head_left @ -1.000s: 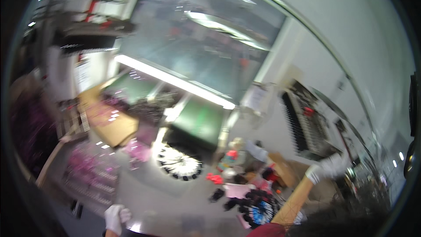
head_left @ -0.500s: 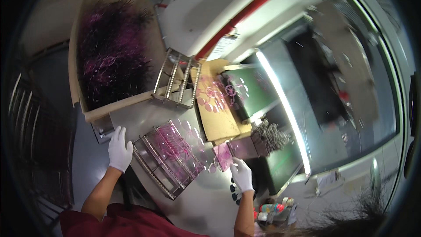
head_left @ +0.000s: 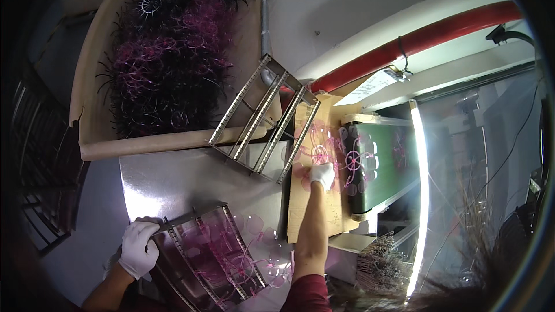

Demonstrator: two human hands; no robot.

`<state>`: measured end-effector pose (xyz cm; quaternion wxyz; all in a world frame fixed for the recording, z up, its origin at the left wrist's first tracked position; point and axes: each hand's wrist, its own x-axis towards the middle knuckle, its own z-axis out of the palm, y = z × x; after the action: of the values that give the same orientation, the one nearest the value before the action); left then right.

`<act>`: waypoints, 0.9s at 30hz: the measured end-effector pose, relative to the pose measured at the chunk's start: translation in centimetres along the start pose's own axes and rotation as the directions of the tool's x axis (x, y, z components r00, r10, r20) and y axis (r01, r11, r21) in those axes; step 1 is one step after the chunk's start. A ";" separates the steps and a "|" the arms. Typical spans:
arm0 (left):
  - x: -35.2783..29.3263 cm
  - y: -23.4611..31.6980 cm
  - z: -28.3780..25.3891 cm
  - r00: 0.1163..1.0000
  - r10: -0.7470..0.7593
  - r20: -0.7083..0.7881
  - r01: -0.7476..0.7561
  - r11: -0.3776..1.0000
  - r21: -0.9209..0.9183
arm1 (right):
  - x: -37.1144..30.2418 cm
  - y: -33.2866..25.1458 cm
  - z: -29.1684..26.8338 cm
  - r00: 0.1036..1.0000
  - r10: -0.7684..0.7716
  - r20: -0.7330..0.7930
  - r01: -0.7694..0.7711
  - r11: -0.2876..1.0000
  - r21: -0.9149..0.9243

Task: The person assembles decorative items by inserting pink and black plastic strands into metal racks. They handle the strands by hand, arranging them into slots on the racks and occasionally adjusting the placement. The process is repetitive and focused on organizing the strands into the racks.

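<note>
My right hand [head_left: 322, 175], in a white glove, reaches forward over a cardboard sheet [head_left: 312, 208]. Its fingers are closed at a pink see-through plastic sprue with round discs [head_left: 319, 153]; the fingertips are partly hidden. Another pink sprue [head_left: 353, 160] lies beside it at the edge of a green conveyor belt [head_left: 384, 188]. At the lower left, my gloved left hand [head_left: 139, 247] is curled around the corner of a slotted metal rack [head_left: 179, 248]. Several pink sprues [head_left: 240, 266] stand in that rack, their discs sticking out on its right side.
A large cardboard box [head_left: 139, 149] heaped with pink and dark sprues stands far left. A second metal rack [head_left: 266, 121] leans by the box on the steel table [head_left: 179, 176]. A bright tube lamp [head_left: 421, 196] crosses the belt. A box of thin metal pieces [head_left: 384, 266] sits lower right.
My right hand has moved from beside the near rack, where a pink piece was at its fingers, forward to the cardboard sheet. My left hand has curled at the rack's corner. The view has shifted.
</note>
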<state>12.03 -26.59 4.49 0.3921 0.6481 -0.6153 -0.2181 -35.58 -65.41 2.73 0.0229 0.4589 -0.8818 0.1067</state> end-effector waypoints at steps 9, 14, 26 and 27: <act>3.6 1.7 -2.9 0.981 0.022 0.193 0.024 0.972 -0.232 | -3.1 12.8 -14.1 0.923 -0.080 0.377 -0.001 0.977 0.211; 4.8 4.8 -4.0 0.892 0.190 0.409 0.115 0.781 -0.614 | -25.0 11.7 -24.1 0.865 -0.046 0.499 -0.280 0.782 0.557; 7.1 6.9 -6.3 0.621 0.494 0.609 0.783 -0.417 -0.461 | -39.6 3.3 -25.5 0.952 -0.093 0.291 -0.130 0.738 0.663; 7.3 7.0 -5.8 0.645 0.566 0.513 0.763 -0.434 -0.480 | -37.8 5.9 -21.9 0.977 -0.074 0.200 -0.058 0.809 0.585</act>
<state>13.15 -31.81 14.88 0.4048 -0.0998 -0.1013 -0.9033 -19.77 -27.12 17.92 -0.2140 0.4559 -0.8009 0.3240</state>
